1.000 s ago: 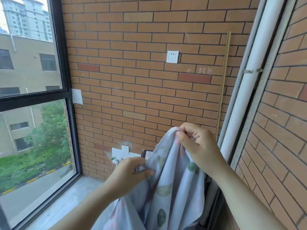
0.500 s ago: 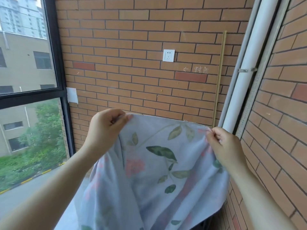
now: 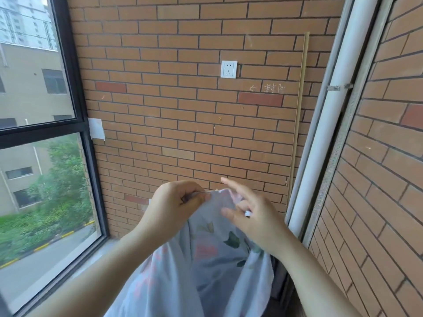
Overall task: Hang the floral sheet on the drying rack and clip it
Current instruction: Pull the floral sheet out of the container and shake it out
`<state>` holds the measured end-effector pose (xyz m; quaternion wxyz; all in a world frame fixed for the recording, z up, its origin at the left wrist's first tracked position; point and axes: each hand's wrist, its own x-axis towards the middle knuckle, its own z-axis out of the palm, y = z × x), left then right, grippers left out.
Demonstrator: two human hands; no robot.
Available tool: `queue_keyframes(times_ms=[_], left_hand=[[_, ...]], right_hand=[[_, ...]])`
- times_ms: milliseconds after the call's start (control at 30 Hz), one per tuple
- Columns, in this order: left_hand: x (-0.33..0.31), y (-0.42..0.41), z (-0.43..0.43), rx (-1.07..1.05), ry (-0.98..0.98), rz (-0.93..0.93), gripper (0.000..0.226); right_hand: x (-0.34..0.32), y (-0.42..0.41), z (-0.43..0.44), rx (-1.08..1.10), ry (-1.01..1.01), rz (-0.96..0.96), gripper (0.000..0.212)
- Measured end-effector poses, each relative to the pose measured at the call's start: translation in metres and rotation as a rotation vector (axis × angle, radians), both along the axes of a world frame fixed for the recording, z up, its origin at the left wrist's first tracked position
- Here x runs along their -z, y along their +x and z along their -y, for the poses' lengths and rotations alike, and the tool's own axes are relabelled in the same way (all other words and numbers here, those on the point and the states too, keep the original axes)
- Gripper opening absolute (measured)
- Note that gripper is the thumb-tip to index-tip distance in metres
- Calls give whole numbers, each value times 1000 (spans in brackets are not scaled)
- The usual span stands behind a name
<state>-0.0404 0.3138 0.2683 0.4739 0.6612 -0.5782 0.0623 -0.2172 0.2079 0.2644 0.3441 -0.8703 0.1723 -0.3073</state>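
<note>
My left hand [image 3: 176, 203] is pinching the top hem of the thin pale-blue floral cotton sheet [image 3: 206, 259], draping in soft folds before the rough brick wall [image 3: 183, 110], while my right hand [image 3: 249, 216] is hovering open-fingered against it.

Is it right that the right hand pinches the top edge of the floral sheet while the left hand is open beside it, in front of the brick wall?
Not quite: the hands are swapped. In the head view, the left hand pinches the top edge of the floral sheet, while the right hand is open beside it, in front of the brick wall.
</note>
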Motion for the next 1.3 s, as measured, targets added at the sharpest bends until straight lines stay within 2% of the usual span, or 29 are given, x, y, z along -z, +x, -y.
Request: queue_keyframes(times_ms=[167,300,433,533,767,867,933,1100,1200,1300], left_hand=[[18,-6,-7,61,53,-65,18],[24,-8,-11,95,64,-97,17],[24,-12,-15,98,56,-94,17],[27,-8,-17,92,90,-106,36],[60,15,-23,41,240,-127,33],[82,26,-28,18,286,-177,27],[93,30,-33,4,300,-207,32],[94,25,-35,2,190,-309,42],[78,17,-33,28,90,-291,50],[63,6,-30,39,84,-211,39]], right_hand=[[10,8,-2,-59,102,-89,21],[22,10,-3,-119,201,-131,25],[29,13,-7,-125,221,-82,12],[32,12,-7,-32,146,35,15],[38,-12,12,277,110,373,19],[40,-30,24,437,104,458,25],[44,-42,34,537,116,480,27],[58,-55,50,669,99,373,19],[66,-59,53,727,117,261,8],[66,-62,38,664,134,172,32]])
